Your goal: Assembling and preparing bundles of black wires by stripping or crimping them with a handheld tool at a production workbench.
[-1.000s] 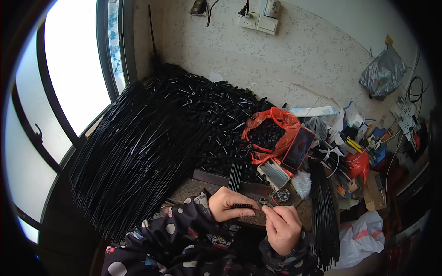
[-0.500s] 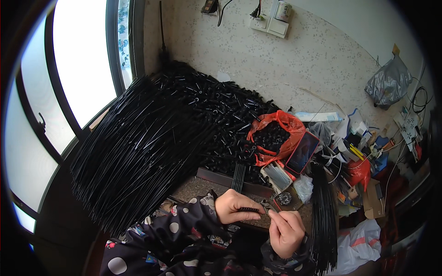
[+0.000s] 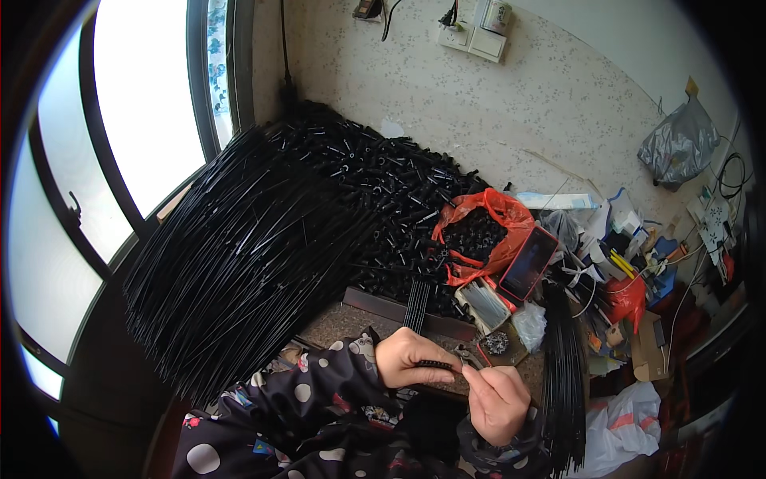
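My left hand (image 3: 408,358) is closed round a small flat bundle of thin black rods (image 3: 416,307). The rods stick up past its knuckles, and a row of dark ends shows between thumb and forefinger. Close to those ends, my right hand (image 3: 499,405) is closed in a pinch, thumb against forefinger. What it pinches is too small to make out. Just beyond the fingertips a small metal tool (image 3: 467,354) lies on the speckled tabletop (image 3: 325,329); its full shape is partly hidden.
Long black rods (image 3: 239,255) heap at the left. Behind lie many short black tubular parts (image 3: 383,184) and a red plastic bag (image 3: 511,219) of small dark pieces. A phone (image 3: 527,263) leans beside it. Another rod bundle (image 3: 563,383) hangs at the right.
My right fingertips have shifted slightly, and the metal tool beyond them shows a little apart from them now. My left hand keeps its hold on the rods.
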The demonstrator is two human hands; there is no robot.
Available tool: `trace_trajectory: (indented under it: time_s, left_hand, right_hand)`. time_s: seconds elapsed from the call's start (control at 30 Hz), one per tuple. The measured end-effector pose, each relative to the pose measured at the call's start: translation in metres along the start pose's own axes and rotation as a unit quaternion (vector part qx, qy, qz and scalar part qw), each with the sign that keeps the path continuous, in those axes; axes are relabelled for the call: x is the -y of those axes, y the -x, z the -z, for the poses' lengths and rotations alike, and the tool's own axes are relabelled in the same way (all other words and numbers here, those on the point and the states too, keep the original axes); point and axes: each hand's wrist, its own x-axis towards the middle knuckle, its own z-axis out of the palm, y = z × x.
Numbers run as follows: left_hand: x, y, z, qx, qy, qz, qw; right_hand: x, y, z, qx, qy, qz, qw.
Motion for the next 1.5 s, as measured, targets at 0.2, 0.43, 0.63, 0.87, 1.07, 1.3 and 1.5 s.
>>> trace_trajectory:
  time_s: [0.2, 0.43, 0.63, 0.87, 1.07, 1.3, 1.5]
  left_hand:
    - [0.006, 0.000, -0.002, 0.033, -0.010, -0.009, 0.999]
    - [0.005, 0.002, -0.002, 0.038, -0.036, -0.039, 0.998]
    - [0.008, 0.005, 0.002, 0.061, -0.046, -0.049, 0.996]
    - [0.009, 0.011, 0.010, 0.056, -0.026, -0.026, 0.998]
    - [0.008, 0.010, 0.012, 0.077, -0.005, 0.004, 0.997]
    - [0.001, -0.003, 0.014, 0.249, -0.029, 0.260, 0.933]
    - [0.064, 0.053, -0.029, 0.111, -0.309, 0.178, 0.927]
  right_hand:
    - [-0.011, -0.009, 0.008, 0.050, -0.031, 0.026, 0.998]
    - [0.003, -0.015, 0.010, 0.044, -0.068, -0.075, 0.994]
    - [-0.001, -0.024, 0.004, 0.047, -0.109, -0.029, 0.993]
    - [0.002, -0.027, -0.002, 0.048, -0.132, -0.070, 0.988]
    - [-0.008, -0.026, -0.007, 0.068, -0.320, -0.217, 0.920]
    - [0.009, -0.039, -0.014, 0.073, -0.245, -0.170, 0.952]
    - [0.001, -0.045, -0.012, 0.083, -0.189, -0.080, 0.975]
